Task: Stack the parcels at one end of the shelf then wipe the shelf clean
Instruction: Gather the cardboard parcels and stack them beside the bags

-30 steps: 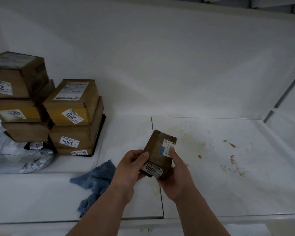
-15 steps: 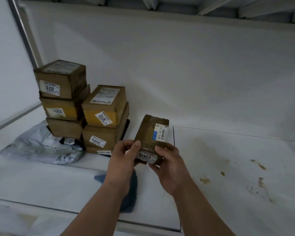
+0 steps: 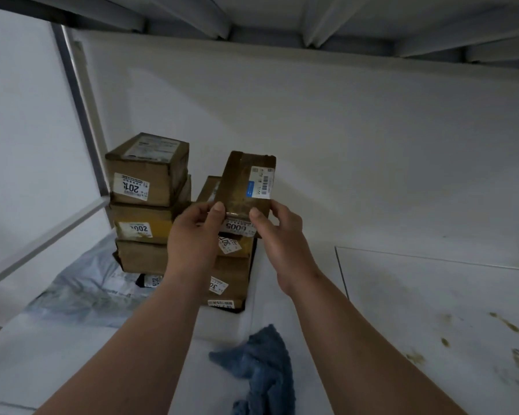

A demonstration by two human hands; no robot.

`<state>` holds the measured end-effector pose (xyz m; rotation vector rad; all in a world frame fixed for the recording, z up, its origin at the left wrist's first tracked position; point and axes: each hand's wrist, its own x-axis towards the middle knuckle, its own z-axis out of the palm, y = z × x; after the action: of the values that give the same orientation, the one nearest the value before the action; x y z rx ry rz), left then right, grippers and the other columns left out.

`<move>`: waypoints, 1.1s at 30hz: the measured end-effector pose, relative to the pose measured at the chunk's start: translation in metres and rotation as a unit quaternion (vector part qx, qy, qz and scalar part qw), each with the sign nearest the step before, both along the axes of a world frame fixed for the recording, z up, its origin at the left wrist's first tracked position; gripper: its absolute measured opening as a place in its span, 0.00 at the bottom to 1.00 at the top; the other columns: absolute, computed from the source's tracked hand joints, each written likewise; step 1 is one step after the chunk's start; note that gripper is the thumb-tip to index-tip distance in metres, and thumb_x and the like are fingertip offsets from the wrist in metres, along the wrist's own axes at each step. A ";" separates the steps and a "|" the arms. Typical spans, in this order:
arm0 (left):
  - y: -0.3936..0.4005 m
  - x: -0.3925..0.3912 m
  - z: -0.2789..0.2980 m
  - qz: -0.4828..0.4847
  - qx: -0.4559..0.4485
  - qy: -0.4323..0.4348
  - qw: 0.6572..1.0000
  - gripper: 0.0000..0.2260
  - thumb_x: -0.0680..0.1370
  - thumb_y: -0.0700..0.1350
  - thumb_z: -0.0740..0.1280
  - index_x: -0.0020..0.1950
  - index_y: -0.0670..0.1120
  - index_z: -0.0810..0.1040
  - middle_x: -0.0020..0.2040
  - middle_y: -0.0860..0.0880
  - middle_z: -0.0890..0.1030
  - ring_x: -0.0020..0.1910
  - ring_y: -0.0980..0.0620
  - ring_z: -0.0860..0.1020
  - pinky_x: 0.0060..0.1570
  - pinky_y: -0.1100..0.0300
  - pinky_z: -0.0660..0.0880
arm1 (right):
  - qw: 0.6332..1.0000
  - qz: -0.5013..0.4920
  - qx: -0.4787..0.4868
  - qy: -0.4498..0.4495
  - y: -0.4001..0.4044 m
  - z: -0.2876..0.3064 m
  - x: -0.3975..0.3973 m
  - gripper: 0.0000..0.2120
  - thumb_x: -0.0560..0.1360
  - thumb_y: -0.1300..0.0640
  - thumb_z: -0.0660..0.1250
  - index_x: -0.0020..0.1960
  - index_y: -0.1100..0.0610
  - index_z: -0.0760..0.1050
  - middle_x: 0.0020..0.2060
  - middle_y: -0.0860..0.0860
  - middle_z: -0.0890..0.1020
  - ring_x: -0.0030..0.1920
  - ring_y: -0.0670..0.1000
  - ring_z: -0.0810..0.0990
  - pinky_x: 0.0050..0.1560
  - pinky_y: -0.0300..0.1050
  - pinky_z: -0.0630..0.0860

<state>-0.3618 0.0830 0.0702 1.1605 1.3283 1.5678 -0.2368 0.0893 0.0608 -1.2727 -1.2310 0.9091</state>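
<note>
I hold a small brown parcel [image 3: 243, 187] with a barcode label in the air, above the right-hand pile of stacked parcels [image 3: 231, 274]. My left hand [image 3: 195, 235] grips its lower left corner and my right hand [image 3: 277, 232] grips its lower right corner. A taller pile of three cardboard parcels [image 3: 146, 202] stands just to the left, at the left end of the white shelf [image 3: 282, 295]. A blue cloth [image 3: 265, 366] lies crumpled on the shelf below my arms.
A grey plastic mailer bag [image 3: 84, 292] lies left of the piles. Brown stains [image 3: 505, 323] mark the shelf's right panel. A metal upright [image 3: 78, 109] stands behind the piles, and the shelf above [image 3: 282, 19] hangs low overhead.
Both hands have carried the small parcel up and to the left, from beside the piles to above the right-hand pile. My view has turned left and upward.
</note>
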 end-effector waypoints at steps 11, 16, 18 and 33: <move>0.063 -0.042 0.004 -0.029 -0.025 0.056 0.998 0.11 0.80 0.46 0.60 0.57 0.52 0.80 0.48 0.51 0.84 0.49 0.50 0.82 0.55 0.47 0.79 | 0.987 -0.047 0.006 -0.153 0.046 0.003 -0.052 0.34 0.64 0.36 0.59 0.70 0.32 0.56 0.65 0.45 0.75 0.65 0.56 0.73 0.64 0.64 0.70; 0.074 -0.051 -0.005 -0.070 -0.068 0.039 0.994 0.17 0.76 0.41 0.59 0.61 0.53 0.78 0.49 0.51 0.85 0.49 0.50 0.83 0.53 0.46 0.80 | 0.979 -0.061 -0.011 -0.193 0.052 -0.005 -0.058 0.30 0.69 0.42 0.60 0.70 0.33 0.56 0.65 0.41 0.75 0.66 0.54 0.73 0.64 0.62 0.71; 0.077 -0.051 -0.009 -0.069 -0.070 0.022 0.995 0.21 0.72 0.42 0.61 0.63 0.54 0.76 0.49 0.51 0.84 0.50 0.50 0.83 0.52 0.46 0.80 | 0.979 -0.078 -0.010 -0.186 0.055 -0.010 -0.058 0.28 0.68 0.40 0.60 0.67 0.32 0.58 0.63 0.41 0.76 0.64 0.55 0.75 0.63 0.61 0.72; 0.033 -0.042 -0.090 -0.028 -0.137 0.069 0.988 0.12 0.80 0.48 0.63 0.41 0.43 0.78 0.36 0.44 0.79 0.35 0.47 0.77 0.35 0.57 0.71 | 0.966 -0.238 -0.094 -0.048 0.012 -0.091 -0.014 0.08 0.78 0.54 0.64 0.42 0.53 0.76 0.37 0.51 0.80 0.39 0.51 0.78 0.43 0.47 0.77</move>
<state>-0.4043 0.1165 -0.0195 1.1381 1.5342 1.2354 -0.2513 0.1016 -0.0304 -1.6893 -0.8642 0.6262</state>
